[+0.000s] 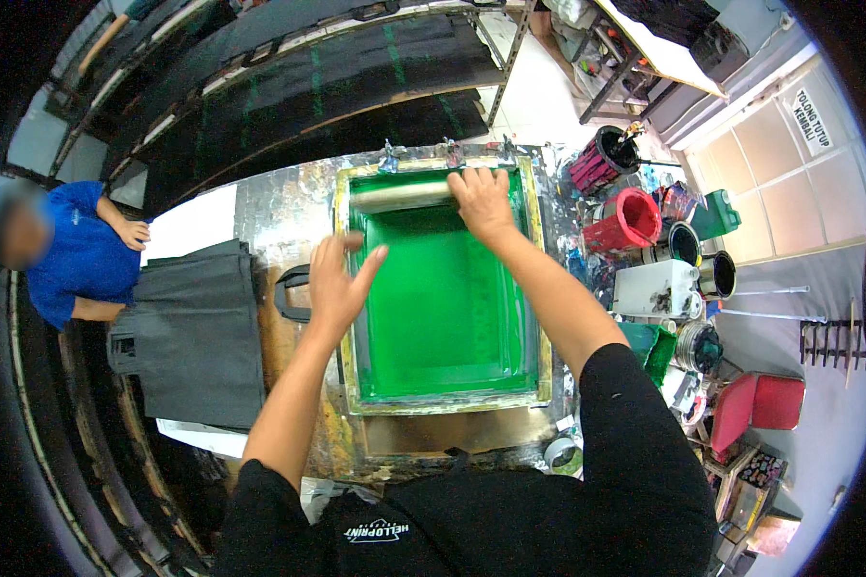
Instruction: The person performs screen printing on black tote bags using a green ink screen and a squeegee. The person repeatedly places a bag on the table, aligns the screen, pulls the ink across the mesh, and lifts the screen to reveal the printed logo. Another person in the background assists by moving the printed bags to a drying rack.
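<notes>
A screen-printing frame (546,337) lies in front of me on the stained worktable, its mesh (433,317) covered with green ink. Across the far end of the mesh sits a squeegee (399,197) with a pale wooden handle. My right hand (484,205) is closed over the squeegee's right end. At the frame's left edge my left hand (335,287) is held with thumb and fingers apart and nothing in it; its fingertips are slightly blurred. A dark fabric handle loop (281,296) pokes out from under the frame's left side.
Left of the frame lies a stack of dark fabric bags (202,332), beside a person in a blue shirt (96,250). Ink pots, including a red bucket (606,231), and a white jerrycan (645,290) crowd the right. Drying racks (308,87) stand beyond. A tape roll (560,452) lies near me.
</notes>
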`<move>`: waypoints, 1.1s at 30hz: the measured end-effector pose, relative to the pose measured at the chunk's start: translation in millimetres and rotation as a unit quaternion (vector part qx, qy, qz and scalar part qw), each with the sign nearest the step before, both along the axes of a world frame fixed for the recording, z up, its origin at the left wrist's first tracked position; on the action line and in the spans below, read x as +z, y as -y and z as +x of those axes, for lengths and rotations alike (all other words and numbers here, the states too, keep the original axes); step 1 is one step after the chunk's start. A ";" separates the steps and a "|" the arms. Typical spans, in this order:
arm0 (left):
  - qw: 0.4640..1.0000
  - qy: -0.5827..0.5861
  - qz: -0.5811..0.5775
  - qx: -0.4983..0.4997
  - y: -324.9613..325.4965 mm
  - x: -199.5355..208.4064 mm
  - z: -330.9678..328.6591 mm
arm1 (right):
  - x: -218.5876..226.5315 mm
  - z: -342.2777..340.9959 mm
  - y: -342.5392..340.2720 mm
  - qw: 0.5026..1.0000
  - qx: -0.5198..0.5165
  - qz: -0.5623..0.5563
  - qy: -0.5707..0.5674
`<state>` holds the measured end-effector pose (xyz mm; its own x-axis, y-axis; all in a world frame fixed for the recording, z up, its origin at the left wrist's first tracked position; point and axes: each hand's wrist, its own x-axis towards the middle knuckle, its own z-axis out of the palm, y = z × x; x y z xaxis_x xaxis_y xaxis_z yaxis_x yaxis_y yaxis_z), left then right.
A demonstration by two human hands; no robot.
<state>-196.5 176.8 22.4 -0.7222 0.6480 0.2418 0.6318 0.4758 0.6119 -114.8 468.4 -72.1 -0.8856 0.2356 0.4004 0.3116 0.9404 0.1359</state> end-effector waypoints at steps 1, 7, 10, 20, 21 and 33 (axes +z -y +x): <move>0.998 -0.052 0.008 -0.015 -19.3 -3.7 -12.4 | 0.8 -0.2 7.4 1.000 -0.003 0.009 0.005; 0.966 -0.235 -0.097 -0.040 -84.6 -60.6 -66.0 | 16.8 -1.7 -1.5 0.998 0.052 0.001 -0.030; 0.970 -0.217 -0.102 -0.046 -94.1 -68.7 -72.3 | 12.3 0.5 -3.7 1.000 0.030 0.003 -0.003; 0.958 -0.262 -0.102 -0.057 -75.9 -79.2 -60.8 | 4.1 20.4 16.3 0.999 0.030 0.023 -0.022; 0.958 -0.260 -0.102 -0.059 -69.3 -81.3 -54.9 | 4.7 28.0 23.3 1.000 0.029 0.005 -0.009; 0.971 -0.210 -0.084 -0.076 69.9 -77.0 114.6 | 15.5 196.5 161.7 0.998 0.031 -0.047 0.032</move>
<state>-81.9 106.9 -54.6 -0.4762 0.7949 0.3760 0.8793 0.4288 0.2071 81.6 306.7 -56.6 -0.9228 0.2136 0.3208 0.2460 0.9672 0.0639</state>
